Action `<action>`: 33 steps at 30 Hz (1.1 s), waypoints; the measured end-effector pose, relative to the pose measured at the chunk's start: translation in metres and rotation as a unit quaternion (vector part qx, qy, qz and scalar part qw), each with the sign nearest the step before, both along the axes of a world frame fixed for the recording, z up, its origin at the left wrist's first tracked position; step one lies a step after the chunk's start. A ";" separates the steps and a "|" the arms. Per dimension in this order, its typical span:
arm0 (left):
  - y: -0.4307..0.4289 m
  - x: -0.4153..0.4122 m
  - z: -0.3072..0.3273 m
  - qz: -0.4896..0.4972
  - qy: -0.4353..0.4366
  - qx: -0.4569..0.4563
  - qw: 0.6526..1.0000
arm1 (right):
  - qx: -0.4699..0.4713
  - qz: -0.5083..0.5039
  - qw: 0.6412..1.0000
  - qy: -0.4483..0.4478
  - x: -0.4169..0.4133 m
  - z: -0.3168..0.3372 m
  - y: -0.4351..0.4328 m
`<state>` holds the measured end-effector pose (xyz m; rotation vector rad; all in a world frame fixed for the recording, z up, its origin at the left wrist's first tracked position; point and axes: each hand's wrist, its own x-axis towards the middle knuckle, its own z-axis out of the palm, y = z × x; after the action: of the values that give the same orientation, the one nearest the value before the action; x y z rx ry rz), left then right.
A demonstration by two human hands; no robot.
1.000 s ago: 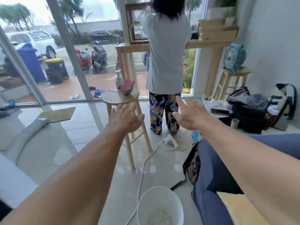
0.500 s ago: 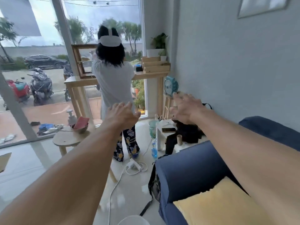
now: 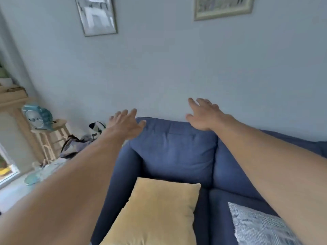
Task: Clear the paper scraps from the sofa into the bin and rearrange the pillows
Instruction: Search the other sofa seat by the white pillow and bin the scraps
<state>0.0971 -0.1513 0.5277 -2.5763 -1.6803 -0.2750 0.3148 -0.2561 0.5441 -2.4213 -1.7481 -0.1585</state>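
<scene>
One sofa: dark blue, filled the near right, back cushion against the wall.
Yellow pillow: lay flat on the left seat.
Grey-white pillow: lay on the seat, near right.
Left hand: fingers spread, empty, over the sofa's far left corner.
Right hand: fingers spread, empty, above the back cushion's top.
Fan: teal, on a stool, far left.

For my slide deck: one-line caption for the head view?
Both empty hands, left hand and right hand, reach over a blue fabric sofa holding a yellow pillow.
</scene>
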 end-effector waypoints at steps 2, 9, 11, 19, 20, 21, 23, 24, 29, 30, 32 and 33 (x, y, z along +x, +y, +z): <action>-0.013 0.046 0.000 -0.050 -0.001 0.001 0.999 | 0.004 -0.048 0.999 -0.007 0.038 -0.002 -0.030; -0.096 0.227 -0.007 -0.201 -0.006 -0.004 0.980 | -0.009 -0.205 0.979 -0.002 0.175 -0.012 -0.170; -0.132 0.284 -0.015 -0.244 -0.001 -0.013 0.970 | -0.014 -0.247 0.969 -0.001 0.217 -0.018 -0.220; -0.262 0.451 -0.043 -0.378 0.007 -0.026 0.925 | -0.022 -0.375 0.927 0.006 0.326 -0.040 -0.379; -0.276 0.468 -0.045 -0.394 0.008 -0.028 0.919 | -0.022 -0.388 0.921 0.005 0.337 -0.041 -0.394; -0.290 0.485 -0.048 -0.410 0.011 -0.028 0.911 | -0.020 -0.404 0.915 0.010 0.347 -0.043 -0.409; -0.318 0.519 -0.052 -0.441 0.019 -0.028 0.897 | -0.021 -0.434 0.901 0.024 0.366 -0.049 -0.439; -0.328 0.533 -0.055 -0.451 0.019 -0.029 0.892 | -0.023 -0.443 0.895 0.031 0.373 -0.053 -0.451; -0.370 0.607 -0.075 -0.513 0.032 -0.037 0.857 | -0.035 -0.505 0.860 0.059 0.408 -0.077 -0.499; -0.376 0.621 -0.080 -0.524 0.035 -0.040 0.850 | -0.036 -0.514 0.855 0.063 0.416 -0.083 -0.506; -0.385 0.652 -0.094 -0.547 0.047 -0.044 0.835 | -0.037 -0.536 0.840 0.074 0.434 -0.095 -0.515; -0.388 0.667 -0.103 -0.558 0.054 -0.044 0.827 | -0.040 -0.547 0.832 0.081 0.443 -0.102 -0.517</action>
<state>0.7646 -0.5395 0.4247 -3.2111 0.0402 -0.0628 0.7579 -0.7735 0.4416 -3.0422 -0.1213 0.0104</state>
